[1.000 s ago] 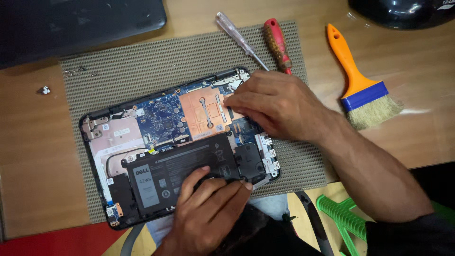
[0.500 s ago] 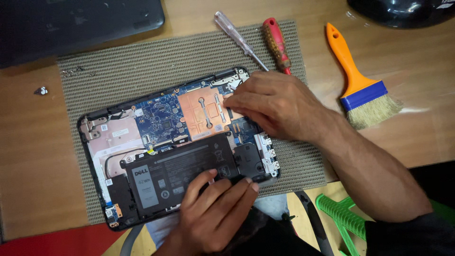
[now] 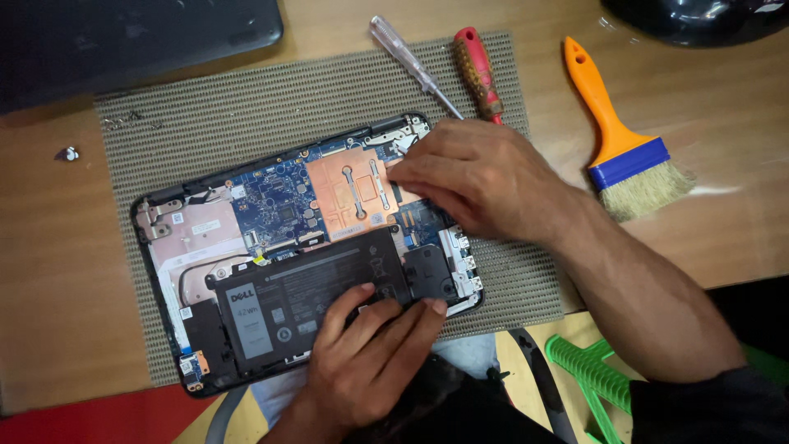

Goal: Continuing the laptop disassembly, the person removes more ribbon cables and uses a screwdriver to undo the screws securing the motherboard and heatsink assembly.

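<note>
resting on the woven mat (image 3: 246,107) at frame centre, the opened laptop (image 3: 304,247) had the left hand (image 3: 370,362) spread flat on its black battery (image 3: 304,304) while the right hand (image 3: 477,177) pressed bunched fingertips beside the copper plate (image 3: 349,193).

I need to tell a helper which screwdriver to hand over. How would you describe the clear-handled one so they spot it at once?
Start at the woven mat under the opened laptop. At the mat's far edge, beyond the right hand, two screwdrivers lie side by side. The clear-handled screwdriver is the left one, see-through and slimmer, unlike the red-handled screwdriver beside it.
</note>
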